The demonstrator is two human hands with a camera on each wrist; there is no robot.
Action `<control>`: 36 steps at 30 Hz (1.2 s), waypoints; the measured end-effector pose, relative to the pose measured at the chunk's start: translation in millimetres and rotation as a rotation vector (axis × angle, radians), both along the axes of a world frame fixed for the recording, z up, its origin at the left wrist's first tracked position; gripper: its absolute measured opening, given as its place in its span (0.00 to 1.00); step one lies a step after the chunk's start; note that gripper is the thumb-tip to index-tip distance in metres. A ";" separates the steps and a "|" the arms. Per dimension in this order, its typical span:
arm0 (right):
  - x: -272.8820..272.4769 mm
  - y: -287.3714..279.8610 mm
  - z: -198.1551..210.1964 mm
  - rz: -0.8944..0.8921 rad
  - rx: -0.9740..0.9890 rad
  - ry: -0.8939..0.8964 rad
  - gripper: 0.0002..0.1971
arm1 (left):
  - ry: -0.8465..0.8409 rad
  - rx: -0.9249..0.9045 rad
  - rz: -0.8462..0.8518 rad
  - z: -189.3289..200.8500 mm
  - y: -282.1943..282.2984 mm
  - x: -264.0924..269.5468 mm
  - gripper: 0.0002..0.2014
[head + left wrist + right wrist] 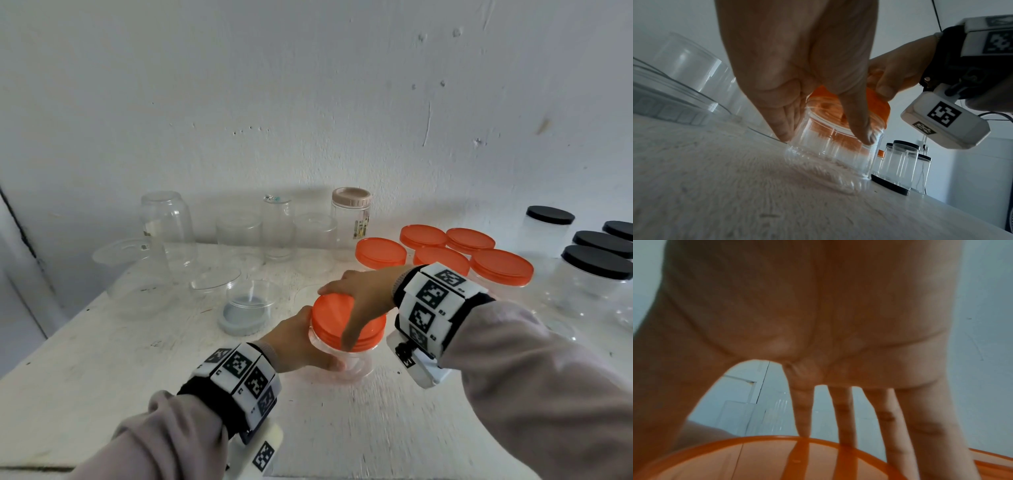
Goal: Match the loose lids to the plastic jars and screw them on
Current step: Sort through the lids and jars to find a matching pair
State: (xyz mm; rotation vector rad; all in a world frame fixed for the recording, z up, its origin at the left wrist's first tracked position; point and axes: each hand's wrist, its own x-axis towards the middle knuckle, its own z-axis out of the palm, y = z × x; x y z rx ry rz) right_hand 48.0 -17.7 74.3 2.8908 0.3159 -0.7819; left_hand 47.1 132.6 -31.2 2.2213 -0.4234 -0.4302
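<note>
A clear plastic jar (346,363) (830,160) stands on the white table near the front centre, with an orange lid (337,315) (878,105) (777,459) on its mouth. My left hand (301,342) (818,100) grips the jar's wall from the left, thumb and fingers curled round it. My right hand (359,294) (818,353) reaches over the lid from the right; its fingers and thumb curl down round the lid's rim.
Several orange-lidded jars (442,253) stand behind my right wrist; black-lidded jars (596,274) fill the right. Open clear jars (168,222), a beige-lidded jar (351,219), clear lids (215,279) and a small jar on a grey lid (245,308) sit at left and back.
</note>
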 end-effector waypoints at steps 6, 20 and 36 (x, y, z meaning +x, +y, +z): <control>-3.6 3.2 -7.0 -0.049 -0.027 -0.076 0.58 | -0.006 -0.001 0.007 0.2 0.0 -0.5 0.46; -3.1 5.9 -1.3 -0.023 -0.058 -0.073 0.55 | -0.017 0.030 0.013 0.1 -0.7 -0.5 0.46; -1.8 3.1 1.9 -0.018 -0.025 -0.040 0.53 | -0.017 0.046 0.015 0.7 -0.9 -1.9 0.47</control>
